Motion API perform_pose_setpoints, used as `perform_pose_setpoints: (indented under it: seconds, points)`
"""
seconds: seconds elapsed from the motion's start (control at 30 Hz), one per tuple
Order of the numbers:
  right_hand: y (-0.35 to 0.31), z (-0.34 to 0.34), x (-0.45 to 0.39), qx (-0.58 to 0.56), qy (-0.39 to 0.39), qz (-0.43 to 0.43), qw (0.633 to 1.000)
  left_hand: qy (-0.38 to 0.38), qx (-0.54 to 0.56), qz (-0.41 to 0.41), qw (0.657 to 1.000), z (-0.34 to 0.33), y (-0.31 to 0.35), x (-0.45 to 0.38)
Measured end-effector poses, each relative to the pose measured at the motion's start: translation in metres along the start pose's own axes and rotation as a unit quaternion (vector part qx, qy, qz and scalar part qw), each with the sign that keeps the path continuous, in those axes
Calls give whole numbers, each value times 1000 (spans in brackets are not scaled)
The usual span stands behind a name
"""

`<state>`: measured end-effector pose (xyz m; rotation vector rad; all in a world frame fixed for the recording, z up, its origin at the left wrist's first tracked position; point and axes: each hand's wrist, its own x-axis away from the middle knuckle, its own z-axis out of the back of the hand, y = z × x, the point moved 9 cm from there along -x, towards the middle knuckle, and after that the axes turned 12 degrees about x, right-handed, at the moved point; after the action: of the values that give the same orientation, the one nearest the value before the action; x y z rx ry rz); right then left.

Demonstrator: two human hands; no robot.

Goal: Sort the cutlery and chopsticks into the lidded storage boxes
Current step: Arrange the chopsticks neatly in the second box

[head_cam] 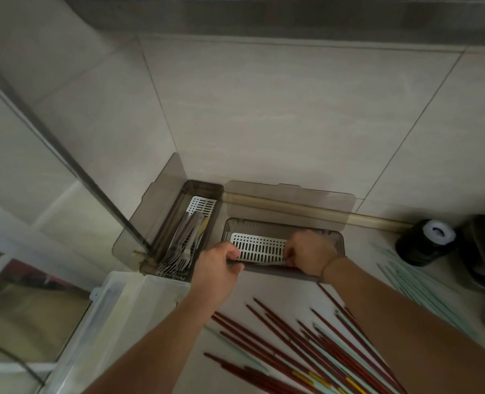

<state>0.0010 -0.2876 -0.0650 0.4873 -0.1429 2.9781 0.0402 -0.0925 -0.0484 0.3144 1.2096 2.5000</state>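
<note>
Two smoky lidded boxes stand against the tiled wall with their lids up. The left box [161,223] holds forks [178,261] and other cutlery. The right box [336,243] has a white slotted tray [259,245] at its bottom. My left hand [217,267] and my right hand [309,251] each grip one end of a dark slender bundle, apparently chopsticks [261,262], lying along the box's near wall. Several dark red chopsticks [289,336], mixed with pale green ones, are strewn on the counter between my forearms.
A clear plastic container [116,311] sits at the lower left, touching the left box. More pale green chopsticks [406,282] lie to the right. A black round object with a white top [426,241] and a dark appliance [483,251] stand at the far right.
</note>
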Motion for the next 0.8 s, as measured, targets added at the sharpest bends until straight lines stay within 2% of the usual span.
perform_pose_setpoints:
  seconds: [0.2,0.43,0.5,0.6,0.63,0.7,0.8]
  points:
    - [8,-14,-6,-30,-45,1,999,-20,5,18,1000,-1,0,-1]
    - [13,-18,2,-77,-50,40,995,-27,2,32,999,1,2,-5]
    - [13,-4,11,-62,8,40,997,-28,4,30,999,0,1,-6]
    - [7,29,60,-94,212,35,972,-27,3,25,999,0,1,-4]
    - [-1,29,81,-92,235,51,966,-28,-1,15,1000,-1,3,-4]
    - [-20,1,112,-49,190,67,978,-41,-21,-22,999,-7,11,0]
    - [-28,-60,133,-10,81,21,996,-60,-37,-58,996,-16,18,7]
